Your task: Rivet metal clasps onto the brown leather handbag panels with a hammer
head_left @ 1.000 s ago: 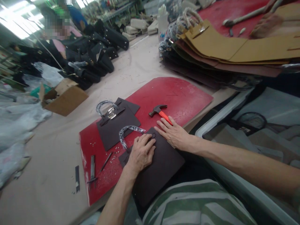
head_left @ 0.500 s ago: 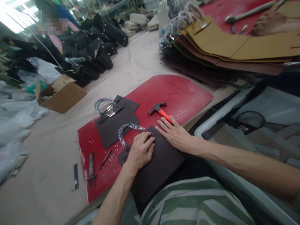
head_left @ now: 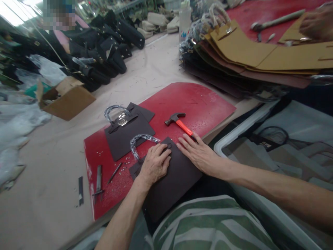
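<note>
A dark brown leather panel [head_left: 171,182] with a plastic-wrapped handle [head_left: 139,142] lies at the near edge of a red board [head_left: 197,102]. My left hand [head_left: 155,164] presses flat on the panel's top, fingers curled slightly by the handle's right end. My right hand [head_left: 199,152] lies open and flat on the panel's right corner. Just beyond its fingertips lies a hammer [head_left: 179,122] with an orange grip. A second dark panel with a wrapped handle and metal clasp [head_left: 127,133] lies further left on the board.
Small rivets [head_left: 122,166] and thin metal tools [head_left: 99,180] lie on the board's left end. A cardboard box [head_left: 66,100] and black bags [head_left: 104,59] stand at the back left. Stacked tan and brown panels [head_left: 249,59] fill the back right, where another person's hand [head_left: 317,24] works.
Both hands have kept their places on the panel; my right hand has slid slightly back from the hammer. The view shifted a little.
</note>
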`<state>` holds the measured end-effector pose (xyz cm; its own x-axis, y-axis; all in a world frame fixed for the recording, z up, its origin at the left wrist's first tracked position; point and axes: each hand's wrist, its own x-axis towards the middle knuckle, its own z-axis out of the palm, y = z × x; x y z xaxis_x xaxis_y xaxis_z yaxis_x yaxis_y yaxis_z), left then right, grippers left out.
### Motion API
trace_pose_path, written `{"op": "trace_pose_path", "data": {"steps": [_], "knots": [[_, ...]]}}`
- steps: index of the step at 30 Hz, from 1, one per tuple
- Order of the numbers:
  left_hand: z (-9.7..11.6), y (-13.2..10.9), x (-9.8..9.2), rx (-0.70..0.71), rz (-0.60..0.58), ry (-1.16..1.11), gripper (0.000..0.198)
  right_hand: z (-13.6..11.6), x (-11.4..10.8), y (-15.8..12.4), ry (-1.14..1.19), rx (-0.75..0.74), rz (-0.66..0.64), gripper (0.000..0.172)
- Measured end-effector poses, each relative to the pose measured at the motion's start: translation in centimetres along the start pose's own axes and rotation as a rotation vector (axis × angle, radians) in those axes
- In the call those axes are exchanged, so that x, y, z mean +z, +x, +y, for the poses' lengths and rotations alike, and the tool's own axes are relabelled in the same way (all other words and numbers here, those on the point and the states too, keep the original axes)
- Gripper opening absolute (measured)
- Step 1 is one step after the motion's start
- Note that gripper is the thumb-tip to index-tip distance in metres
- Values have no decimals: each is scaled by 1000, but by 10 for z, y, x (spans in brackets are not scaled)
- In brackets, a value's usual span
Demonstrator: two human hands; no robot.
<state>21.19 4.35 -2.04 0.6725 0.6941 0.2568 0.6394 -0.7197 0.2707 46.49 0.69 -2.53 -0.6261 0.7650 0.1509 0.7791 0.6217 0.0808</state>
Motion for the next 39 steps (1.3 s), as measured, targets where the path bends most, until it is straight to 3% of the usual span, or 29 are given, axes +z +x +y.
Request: {"op": "trace_pose_path", "data": {"steps": [4,8,12,14,18,20,22,27,30,34,39], "knots": [[-1,0,1,12,17,-9,26,0,-16,-12,3,-16,7,61],[0,0,1,21,20,-14,27,-3,-17,26,-6,-24,47,62],[1,0,0,32,17,-35,30,-7,-11,57,-54,-50,-5,57],[1,0,1,26,17,-42,29,-9,-12,45,-47,-66,-37,57],[-2,-2,3,19,34,-46,27,-12,-29,-18,56,-104,-124,60],[-3,-3,4,26,40,-52,27,-13,-40,-39,187,-90,-177,61],[-4,-3,4,34,52,-58,27,-14,-44,-37,389,8,-170,64],[-3,-2,3,44,52,-43,27,-5,-21,53,1158,399,48,68],[-3,-2,3,59,61,-38,26,1,-4,92,1296,508,102,69],[-3,-2,3,56,68,-51,25,0,3,75,1315,526,71,68],[-4,-2,4,59,76,-77,25,-11,-9,27,1772,673,100,62]]}}
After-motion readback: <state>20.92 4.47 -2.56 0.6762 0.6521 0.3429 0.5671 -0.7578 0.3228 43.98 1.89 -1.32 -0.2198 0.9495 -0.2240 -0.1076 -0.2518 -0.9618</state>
